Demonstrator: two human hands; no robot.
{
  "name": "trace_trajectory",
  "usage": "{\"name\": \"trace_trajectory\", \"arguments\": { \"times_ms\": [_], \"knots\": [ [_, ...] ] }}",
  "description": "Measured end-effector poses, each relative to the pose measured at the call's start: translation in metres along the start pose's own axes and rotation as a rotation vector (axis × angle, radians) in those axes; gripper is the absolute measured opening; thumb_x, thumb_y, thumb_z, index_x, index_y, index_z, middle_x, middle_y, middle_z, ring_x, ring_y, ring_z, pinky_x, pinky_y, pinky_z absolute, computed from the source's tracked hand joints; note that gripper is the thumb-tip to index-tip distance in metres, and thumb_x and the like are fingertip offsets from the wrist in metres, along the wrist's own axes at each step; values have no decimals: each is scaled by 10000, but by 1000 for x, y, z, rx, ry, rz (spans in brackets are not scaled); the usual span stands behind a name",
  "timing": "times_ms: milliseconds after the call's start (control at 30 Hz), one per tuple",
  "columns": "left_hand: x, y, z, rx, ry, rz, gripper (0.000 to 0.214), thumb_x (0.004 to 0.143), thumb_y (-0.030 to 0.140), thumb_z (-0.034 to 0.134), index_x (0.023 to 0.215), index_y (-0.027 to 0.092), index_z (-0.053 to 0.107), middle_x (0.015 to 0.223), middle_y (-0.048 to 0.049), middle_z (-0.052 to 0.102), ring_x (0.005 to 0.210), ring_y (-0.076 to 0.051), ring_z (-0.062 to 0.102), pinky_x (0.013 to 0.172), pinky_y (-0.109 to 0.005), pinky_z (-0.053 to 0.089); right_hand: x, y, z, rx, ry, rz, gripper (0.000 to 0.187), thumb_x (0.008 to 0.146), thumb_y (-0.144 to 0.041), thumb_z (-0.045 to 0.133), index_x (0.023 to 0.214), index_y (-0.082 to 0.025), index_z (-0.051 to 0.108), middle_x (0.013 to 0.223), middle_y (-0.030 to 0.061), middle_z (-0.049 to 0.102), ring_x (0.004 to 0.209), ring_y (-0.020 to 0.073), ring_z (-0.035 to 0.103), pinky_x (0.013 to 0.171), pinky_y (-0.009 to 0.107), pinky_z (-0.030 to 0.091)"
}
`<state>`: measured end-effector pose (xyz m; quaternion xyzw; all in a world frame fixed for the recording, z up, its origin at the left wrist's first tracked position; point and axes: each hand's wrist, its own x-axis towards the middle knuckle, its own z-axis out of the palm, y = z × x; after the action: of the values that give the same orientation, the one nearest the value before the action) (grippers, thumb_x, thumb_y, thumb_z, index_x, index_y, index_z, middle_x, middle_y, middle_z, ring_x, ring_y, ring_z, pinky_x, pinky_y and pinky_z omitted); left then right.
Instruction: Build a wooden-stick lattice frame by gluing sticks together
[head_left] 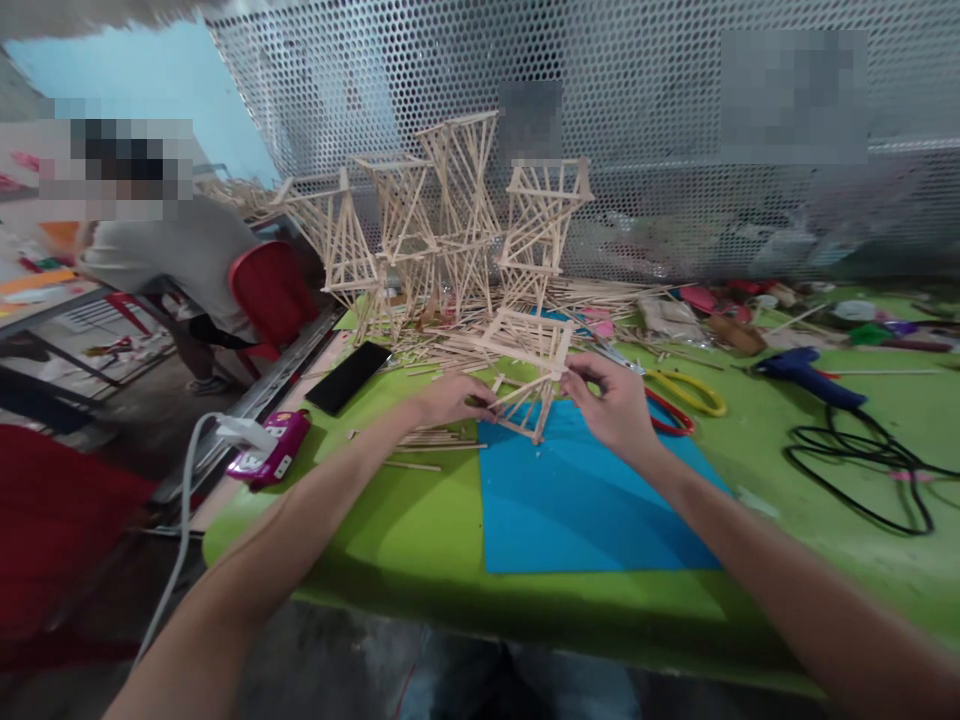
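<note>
A small frame of thin wooden sticks [525, 400] stands on a blue sheet [585, 490] on the green table [420, 530]. My left hand [450, 398] is closed on the frame's left side. My right hand [611, 400] pinches its upper right corner. Behind the frame stand several taller stick towers [450, 220] with a heap of loose sticks [450, 345] at their feet. A few more sticks [431, 440] lie under my left wrist.
A black phone [347, 377] and a pink power strip [271, 450] with a white cable lie at the left. Yellow and red handled tools [686, 395], a blue glue gun [802, 375] and a black cord [862, 460] lie at the right. A person sits at the far left.
</note>
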<state>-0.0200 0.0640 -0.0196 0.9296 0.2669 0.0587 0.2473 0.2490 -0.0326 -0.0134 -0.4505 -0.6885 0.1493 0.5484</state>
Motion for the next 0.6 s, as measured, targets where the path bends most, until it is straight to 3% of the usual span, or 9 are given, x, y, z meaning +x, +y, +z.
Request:
{"name": "trace_trajectory", "arguments": {
  "times_ms": [100,167,300,400,600],
  "knots": [
    [-2,-5,-4,-37,-30,24,244,994,410,698,1122,240,817,1138,-19,812,991,-173,731,900,-246,483,-1,-5,1,-37,47,-25,194,962,-414,720,924,-224,727,753,17,675,624,152,578,581,292,484],
    [-3,-7,-7,-40,-46,20,253,989,417,705,1126,235,814,1125,-21,813,977,-162,734,896,-234,487,-1,-6,-1,-90,95,-99,174,944,-391,751,1039,-245,743,830,25,693,636,152,572,605,307,510],
    [-3,-7,-9,-6,-32,-5,268,974,462,717,1127,261,807,1122,-2,811,981,-150,730,898,-219,480,4,-2,-7,-234,124,-351,321,948,-299,742,1269,-316,746,1184,87,717,945,242,686,861,429,586],
    [-4,-5,-8,-9,-31,-7,288,970,496,710,1117,265,800,1116,7,808,971,-147,726,888,-219,479,8,-1,-7,-273,75,-450,307,958,-246,727,1239,-359,780,1240,73,722,1120,282,682,942,472,573],
    [-4,-2,-7,-33,-21,17,283,964,509,709,1058,257,798,1065,6,803,933,-147,714,849,-221,477,10,-6,-2,-241,98,-453,238,982,-214,708,1163,-337,804,1173,58,757,1105,262,708,976,475,555]
  ]
}}
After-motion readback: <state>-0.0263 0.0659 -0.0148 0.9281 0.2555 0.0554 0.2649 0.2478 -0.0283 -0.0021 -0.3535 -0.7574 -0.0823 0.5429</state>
